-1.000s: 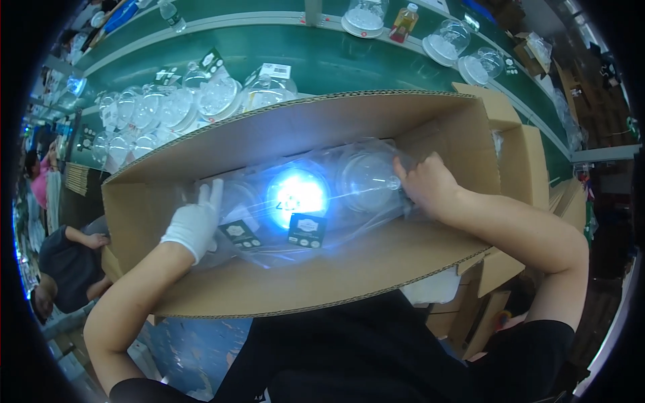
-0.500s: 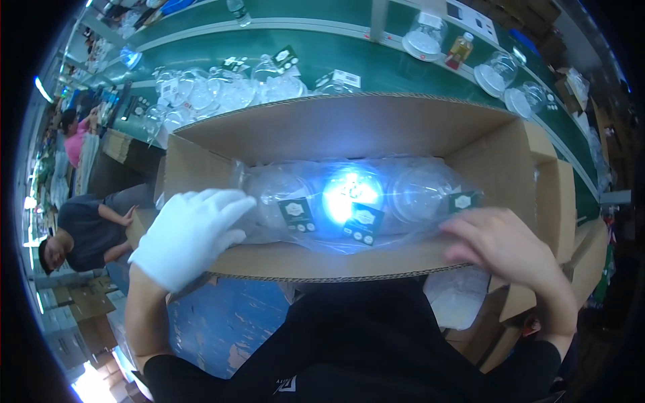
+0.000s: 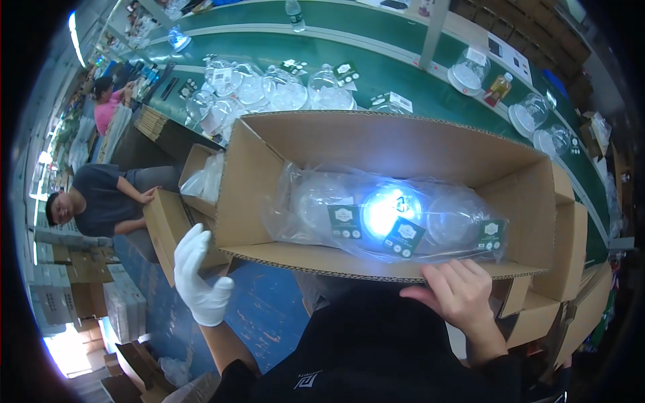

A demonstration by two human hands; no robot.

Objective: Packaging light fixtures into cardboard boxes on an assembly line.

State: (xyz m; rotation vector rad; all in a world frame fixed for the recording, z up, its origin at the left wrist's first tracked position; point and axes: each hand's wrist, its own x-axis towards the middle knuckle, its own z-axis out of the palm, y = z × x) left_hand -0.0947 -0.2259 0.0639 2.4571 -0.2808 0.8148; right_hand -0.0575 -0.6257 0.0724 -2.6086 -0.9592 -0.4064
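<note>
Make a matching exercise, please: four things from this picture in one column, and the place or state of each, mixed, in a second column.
1. left hand
2. right hand
3. bagged clear domes
4. small bottle of amber liquid

a. inside the cardboard box
b. gloved in white, open, left of the box
c. on the green belt
d. bare, at the box's near edge

Pairs: 1-b, 2-d, 3-a, 4-c

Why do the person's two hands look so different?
The left hand wears a white glove, while the right hand is bare. The left hand is lifted in the air beside the cardboard box, touching nothing, while the right hand rests at the box's near edge. The left hand's fingers point up; the right hand's fingers curl toward the box. Both are empty.
</note>
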